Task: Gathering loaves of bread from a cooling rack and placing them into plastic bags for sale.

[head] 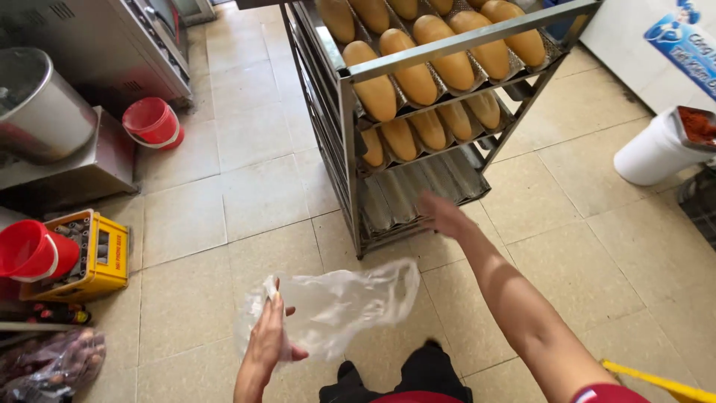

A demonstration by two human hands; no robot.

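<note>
The left hand (270, 337) pinches the rim of a clear plastic bag (337, 304), which hangs loose over the tiled floor (186, 216). The right hand (440, 215) is open with fingers spread and holds nothing, stretched out just before the lower front edge of the metal rack (350, 149). Golden bread loaves (414, 71) fill the rack's upper trays; the bottom tray by that hand is bare. Open floor lies left of the rack. Along the floor's left edge stand a red bucket (153, 122), a yellow crate (104, 257) and a steel mixer bowl (37, 104). A white bucket (652, 153) stands at the right edge.
</note>
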